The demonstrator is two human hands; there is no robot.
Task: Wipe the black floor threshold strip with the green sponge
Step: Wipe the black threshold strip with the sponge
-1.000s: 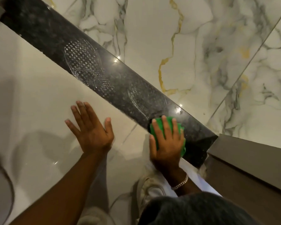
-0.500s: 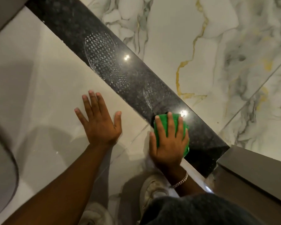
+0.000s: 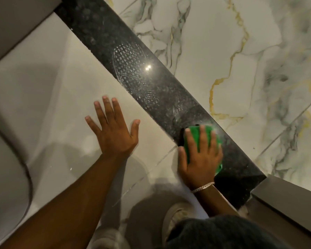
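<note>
The black speckled threshold strip (image 3: 101, 38) runs diagonally from the upper left to the lower right of the floor. A dusty shoe print (image 3: 131, 69) with a dotted pattern marks its middle. My right hand (image 3: 201, 155) lies flat on the green sponge (image 3: 194, 135) and presses it onto the strip near its lower right end, fingers spread over the top. My left hand (image 3: 113, 130) rests palm down with fingers spread on the pale tile just left of the strip, holding nothing.
White marble tile with gold and grey veins (image 3: 241, 60) lies beyond the strip. Grey door-frame pieces stand at the lower right (image 3: 285, 203) and upper left (image 3: 16, 20). A rounded white fixture (image 3: 5, 177) sits at the left edge. My shoe (image 3: 176, 214) is below the right hand.
The view has shifted so the strip and shoe print sit further right and lower. My right hand has slid the sponge a little along the strip. The left hand stays planted.
</note>
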